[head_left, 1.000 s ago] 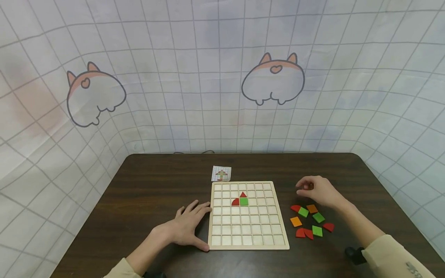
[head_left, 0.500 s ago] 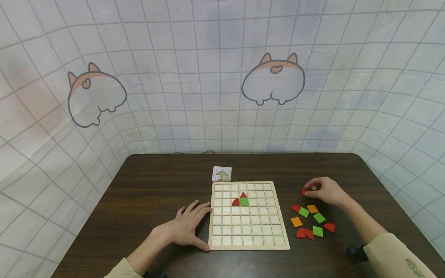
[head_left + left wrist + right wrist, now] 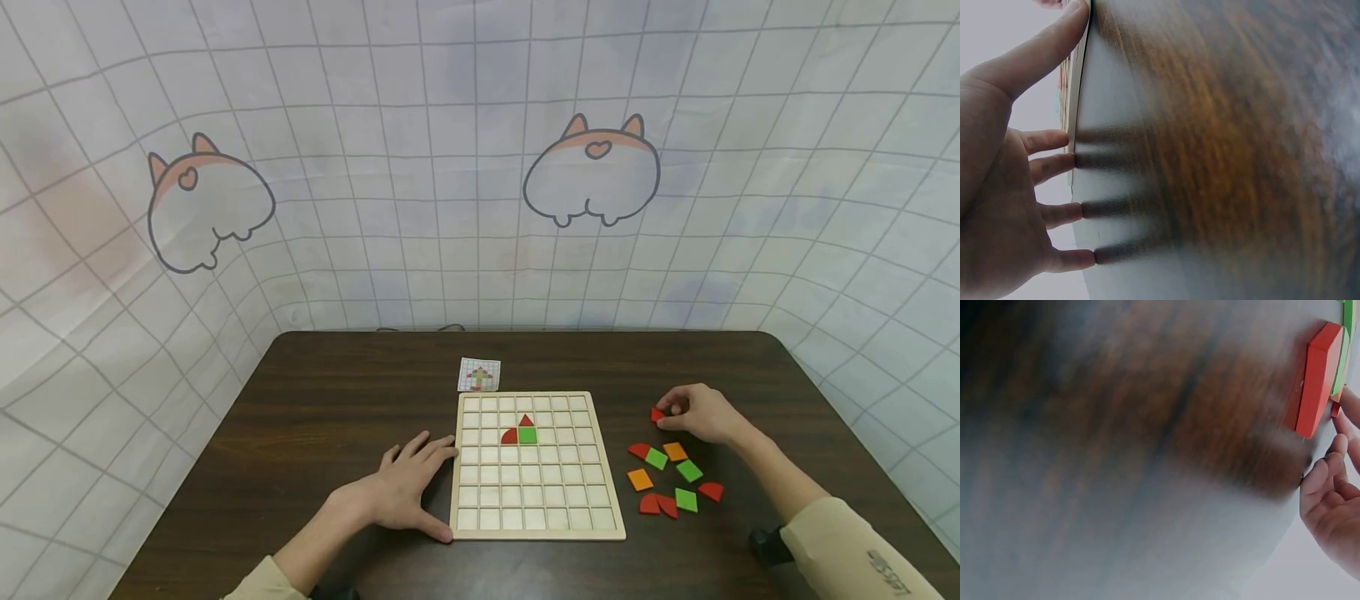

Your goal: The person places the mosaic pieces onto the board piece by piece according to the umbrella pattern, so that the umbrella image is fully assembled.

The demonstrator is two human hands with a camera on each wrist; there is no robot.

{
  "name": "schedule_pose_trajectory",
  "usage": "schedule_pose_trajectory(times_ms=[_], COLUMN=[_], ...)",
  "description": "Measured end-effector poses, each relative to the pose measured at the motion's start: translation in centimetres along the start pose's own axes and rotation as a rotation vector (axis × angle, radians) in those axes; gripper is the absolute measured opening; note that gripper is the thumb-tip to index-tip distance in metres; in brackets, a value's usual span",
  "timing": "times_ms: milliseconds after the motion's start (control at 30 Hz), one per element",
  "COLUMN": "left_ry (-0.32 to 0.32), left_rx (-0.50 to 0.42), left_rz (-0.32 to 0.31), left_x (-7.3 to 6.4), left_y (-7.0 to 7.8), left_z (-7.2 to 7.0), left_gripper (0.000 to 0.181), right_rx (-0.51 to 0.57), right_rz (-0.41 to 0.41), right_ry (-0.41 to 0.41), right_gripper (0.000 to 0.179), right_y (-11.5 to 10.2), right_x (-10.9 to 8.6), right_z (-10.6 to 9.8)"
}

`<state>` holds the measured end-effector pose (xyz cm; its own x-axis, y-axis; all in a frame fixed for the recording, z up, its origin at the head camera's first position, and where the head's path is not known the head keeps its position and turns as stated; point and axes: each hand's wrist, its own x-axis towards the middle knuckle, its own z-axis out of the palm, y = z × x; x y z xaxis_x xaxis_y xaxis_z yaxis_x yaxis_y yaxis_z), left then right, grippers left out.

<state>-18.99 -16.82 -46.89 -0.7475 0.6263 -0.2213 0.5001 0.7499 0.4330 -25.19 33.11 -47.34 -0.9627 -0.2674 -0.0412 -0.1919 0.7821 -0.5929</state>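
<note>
Watching remotely, I see the left hand (image 3: 399, 494), fingers spread, touching the left edge of the grid board (image 3: 534, 497), which bears three tiles (image 3: 527, 436); right of the board are loose tiles (image 3: 688, 471) and a red piece (image 3: 656, 414) pinched in the right hand (image 3: 702, 413).

Tiles (image 3: 527, 436) on board (image 3: 534, 497) (card (image 3: 479, 375) behind)

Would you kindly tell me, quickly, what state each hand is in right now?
Left hand: open, touching the board at its left edge.
Right hand: closed, pinching a red piece.
</note>
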Motion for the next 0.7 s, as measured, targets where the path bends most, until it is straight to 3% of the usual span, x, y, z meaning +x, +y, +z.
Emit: schedule_pose_trajectory(times_ms=[300, 700], left_ry=[-0.004, -0.002], left_rx=[-0.002, 0.004], left_rz=[0.004, 0.002], left_x=[0.0, 0.0], left_y=[0.1, 0.0], left_z=[-0.1, -0.1], left_gripper=[0.109, 0.109], right_rx=[-0.071, -0.041], right_rz=[0.004, -0.023], right_ry=[0.002, 0.009], right_gripper=[0.020, 0.023], right_y=[-0.1, -1.4], right_x=[0.3, 0.8], right_z=[0.2, -0.1])
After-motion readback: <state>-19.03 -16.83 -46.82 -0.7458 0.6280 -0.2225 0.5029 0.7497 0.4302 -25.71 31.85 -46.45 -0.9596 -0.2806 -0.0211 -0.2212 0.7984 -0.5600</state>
